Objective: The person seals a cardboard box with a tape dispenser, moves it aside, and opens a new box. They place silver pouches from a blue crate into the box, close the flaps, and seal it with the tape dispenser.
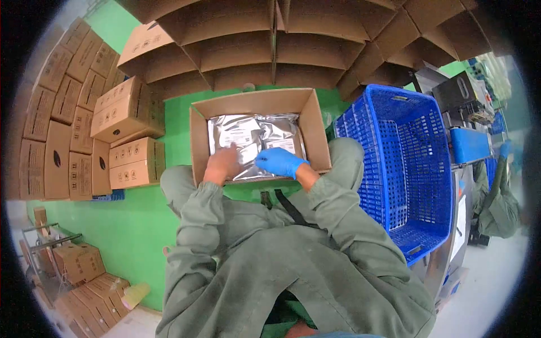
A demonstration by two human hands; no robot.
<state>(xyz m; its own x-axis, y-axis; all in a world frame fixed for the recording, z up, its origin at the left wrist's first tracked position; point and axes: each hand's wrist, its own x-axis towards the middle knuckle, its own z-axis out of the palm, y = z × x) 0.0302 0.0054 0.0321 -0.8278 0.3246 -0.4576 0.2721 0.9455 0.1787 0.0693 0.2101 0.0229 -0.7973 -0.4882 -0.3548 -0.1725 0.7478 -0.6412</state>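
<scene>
An upright cardboard box, its top uncovered, stands on the floor between my knees. Inside lie two shiny silver foil pouches side by side, a left pouch and a right pouch, both with white printed labels. My bare left hand reaches over the box's near side, fingers apart and touching the lower part of the left pouch. Wearing a blue glove, my right hand has its fingers bunched together at the near edge where the pouches meet, seemingly pinching the foil.
A blue plastic crate stands close on my right. Ahead rises a stack of uncovered cardboard boxes. Closed printed cartons are piled at the left. Beyond the crate, another person's sleeve shows near a workbench.
</scene>
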